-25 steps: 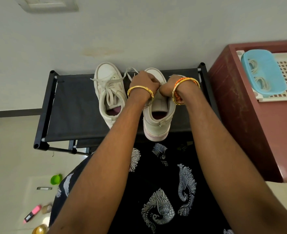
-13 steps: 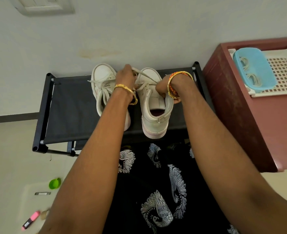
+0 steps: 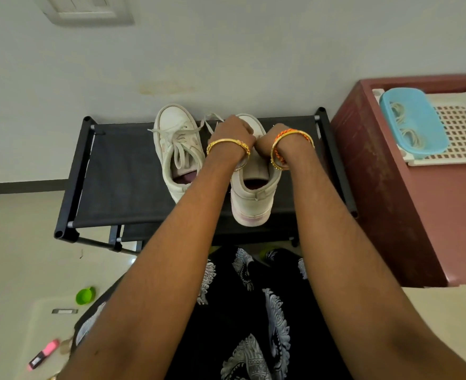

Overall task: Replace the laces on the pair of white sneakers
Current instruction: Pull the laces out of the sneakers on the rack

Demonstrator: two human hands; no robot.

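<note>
Both hands, left hand (image 3: 233,133) and right hand (image 3: 270,138), curl fingers on the right sneaker (image 3: 253,187)'s lacing, best eased out eyelet by eyelet, shoe steadied on the black rack (image 3: 116,174).

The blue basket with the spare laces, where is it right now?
In the head view the blue basket sits far right on a white perforated tray atop the maroon cabinet, right of the black rack.

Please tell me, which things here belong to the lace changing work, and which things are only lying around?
For the job: left sneaker, right sneaker, left hand, right hand, spare laces in blue basket.

Lying about: green cap, pink marker, white tray, black rack.
</note>
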